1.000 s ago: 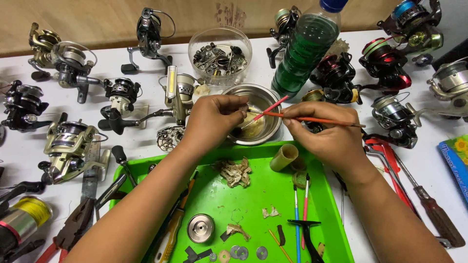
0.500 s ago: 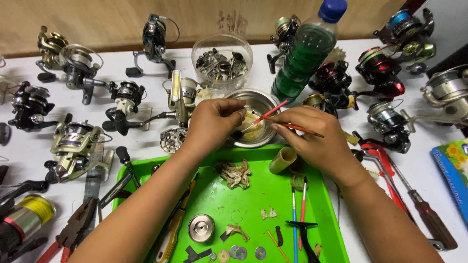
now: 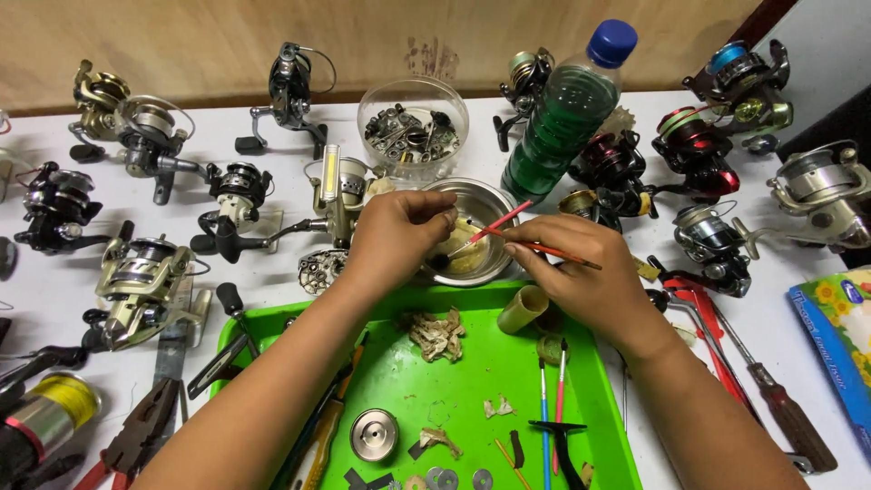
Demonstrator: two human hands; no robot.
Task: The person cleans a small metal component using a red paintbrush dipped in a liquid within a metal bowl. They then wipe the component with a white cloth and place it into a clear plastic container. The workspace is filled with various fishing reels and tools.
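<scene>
A white table (image 3: 272, 109) carries everything, strewn with spinning fishing reels: black, silver and gold ones (image 3: 145, 272) on the left side, red, blue and grey ones (image 3: 699, 145) on the right. At the near edge lies a bright green tray (image 3: 472, 381) holding crumpled scraps of paper (image 3: 435, 331), a round metal spool cap (image 3: 374, 434), small washers (image 3: 458, 476), spare brushes (image 3: 552, 399) and a short cardboard-coloured tube (image 3: 524, 308). Behind the tray stands a tall plastic bottle (image 3: 562, 113) of green liquid with a blue cap, and left of it a clear round tub (image 3: 413, 118) filled with small metal parts. Red-handled pliers (image 3: 136, 431) and a screwdriver (image 3: 780, 413) lie beside the tray, one on each side.

Just beyond the tray's far edge sits a small steel bowl (image 3: 494, 207) with yellowish liquid inside. Both hands meet above it. The left hand (image 3: 395, 236) has its grip closed, fingertips pinched on a small part at the bowl's left rim; the part itself is too hidden to name. The right hand (image 3: 585, 268) has its grip closed on two thin brushes: a pink-handled brush (image 3: 497, 220) slanting down into the bowl towards the left fingertips, and an orange-handled brush (image 3: 567, 254) lying across the fingers, pointing right.
</scene>
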